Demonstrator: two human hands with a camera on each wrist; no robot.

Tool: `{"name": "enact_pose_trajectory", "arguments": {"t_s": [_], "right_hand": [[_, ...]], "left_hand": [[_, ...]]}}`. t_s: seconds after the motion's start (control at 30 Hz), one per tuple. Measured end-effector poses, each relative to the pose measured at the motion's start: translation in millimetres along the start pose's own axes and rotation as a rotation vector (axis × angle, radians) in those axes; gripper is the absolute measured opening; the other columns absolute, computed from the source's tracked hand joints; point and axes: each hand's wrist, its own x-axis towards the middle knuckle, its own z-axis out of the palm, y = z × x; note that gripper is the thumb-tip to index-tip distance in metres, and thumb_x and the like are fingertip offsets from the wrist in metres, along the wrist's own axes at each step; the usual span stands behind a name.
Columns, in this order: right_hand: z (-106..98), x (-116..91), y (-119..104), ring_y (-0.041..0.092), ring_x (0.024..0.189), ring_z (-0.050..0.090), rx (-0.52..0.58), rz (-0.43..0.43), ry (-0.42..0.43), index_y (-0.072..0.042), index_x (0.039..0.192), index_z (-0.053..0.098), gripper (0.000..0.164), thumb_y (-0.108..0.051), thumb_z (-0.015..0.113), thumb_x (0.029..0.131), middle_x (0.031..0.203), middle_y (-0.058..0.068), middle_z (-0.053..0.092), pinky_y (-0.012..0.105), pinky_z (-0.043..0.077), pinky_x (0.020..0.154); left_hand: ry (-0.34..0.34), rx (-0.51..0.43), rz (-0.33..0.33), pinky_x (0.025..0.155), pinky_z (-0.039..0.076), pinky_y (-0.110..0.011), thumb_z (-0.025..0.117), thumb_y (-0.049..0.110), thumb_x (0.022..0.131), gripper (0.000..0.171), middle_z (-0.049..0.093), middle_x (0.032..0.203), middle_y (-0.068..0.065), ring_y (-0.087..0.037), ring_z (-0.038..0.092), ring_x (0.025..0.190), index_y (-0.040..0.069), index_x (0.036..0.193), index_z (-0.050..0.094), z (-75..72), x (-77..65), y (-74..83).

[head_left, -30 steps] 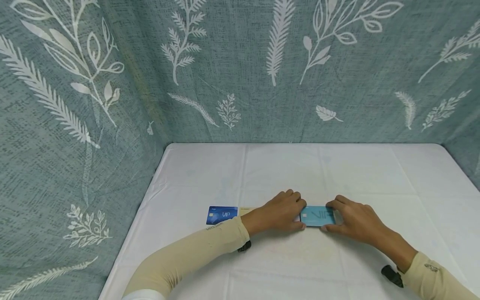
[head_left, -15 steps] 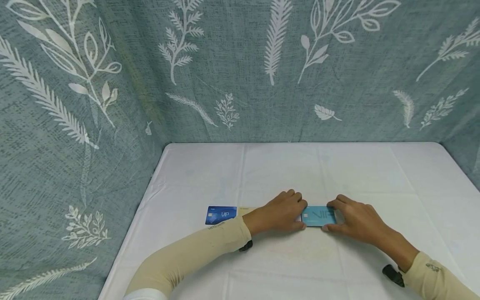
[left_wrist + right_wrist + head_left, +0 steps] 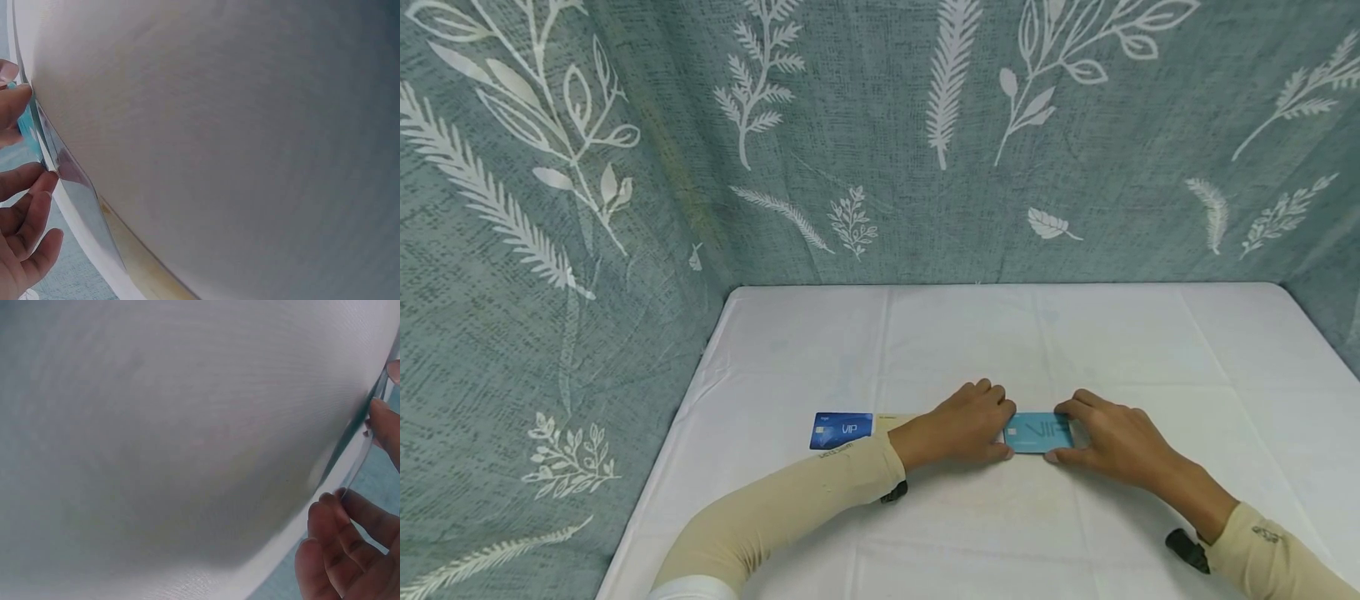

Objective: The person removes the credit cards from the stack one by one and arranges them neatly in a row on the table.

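Note:
A turquoise VIP card (image 3: 1037,432) lies flat on the table between both hands in the head view. My right hand (image 3: 1116,437) pinches its right end, thumb on the near edge and fingers on the far edge. At the card's left end, my left hand (image 3: 962,425) pinches it the same way. Left of the hands lie a blue VIP card (image 3: 841,430) and a cream card (image 3: 895,420), partly hidden by the left forearm. The left wrist view shows a greyish card (image 3: 84,203) lying between the cream card and the turquoise card; in the head view the left hand covers most of it.
A white cloth covers the table (image 3: 925,342). Behind and at the left hangs a grey-green curtain (image 3: 910,217) with white leaf prints. Black wrist devices show under the left sleeve (image 3: 797,483) and beside the right sleeve (image 3: 1270,550).
The turquoise card and both hands have shifted very slightly to the right, away from the blue card. Both hands keep the same hold, and the head view itself has drifted a little.

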Motion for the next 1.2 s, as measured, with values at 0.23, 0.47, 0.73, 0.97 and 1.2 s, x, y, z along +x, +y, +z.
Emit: {"name": "enact_pose_trajectory", "arguments": {"t_s": [0.23,0.47,0.73,0.97,1.2], "right_hand": [[0.4,0.4,1.0,0.007,0.073,0.057,0.007,-0.004,0.002,-0.007,0.111,0.072,0.06,-0.05,0.086,0.072,0.104,0.004,0.068,0.029,0.047,0.054],[1.3,0.8,1.6,0.005,0.071,0.054,0.0,-0.016,-0.002,-0.008,0.111,0.071,0.06,-0.049,0.087,0.072,0.102,0.002,0.067,0.028,0.046,0.054],[2.1,0.6,2.9,0.003,0.071,0.052,0.0,-0.021,-0.015,-0.008,0.111,0.07,0.06,-0.051,0.086,0.072,0.098,-0.002,0.065,0.027,0.045,0.055],[1.2,0.5,3.5,0.003,0.071,0.051,0.023,-0.015,-0.038,-0.008,0.113,0.069,0.06,-0.05,0.085,0.074,0.101,-0.001,0.066,0.026,0.046,0.056],[0.5,1.0,2.9,0.003,0.071,0.053,0.023,-0.03,-0.02,-0.009,0.11,0.07,0.057,-0.05,0.085,0.074,0.098,-0.002,0.066,0.027,0.046,0.055]], "left_hand": [[0.025,0.007,0.001,0.072,0.04,-0.024,0.064,0.054,0.093,0.051,0.063,0.107,0.001,-0.012,0.049,0.088,0.013,0.123,0.065,1.0,0.7,0.3],[0.031,0.017,0.004,0.071,0.04,-0.024,0.064,0.055,0.093,0.051,0.064,0.107,0.0,-0.013,0.049,0.088,0.012,0.122,0.065,1.5,0.9,0.7],[0.011,0.019,0.001,0.071,0.04,-0.024,0.063,0.056,0.093,0.052,0.064,0.105,0.001,-0.012,0.048,0.087,0.013,0.122,0.066,0.0,0.8,1.1],[-0.001,-0.012,-0.006,0.074,0.041,-0.024,0.064,0.055,0.093,0.052,0.064,0.109,0.0,-0.012,0.049,0.09,0.012,0.123,0.065,0.0,0.9,0.6],[-0.014,-0.023,-0.016,0.073,0.04,-0.024,0.064,0.054,0.093,0.052,0.063,0.108,0.0,-0.012,0.048,0.089,0.012,0.122,0.065,-0.4,1.3,0.9]]}}
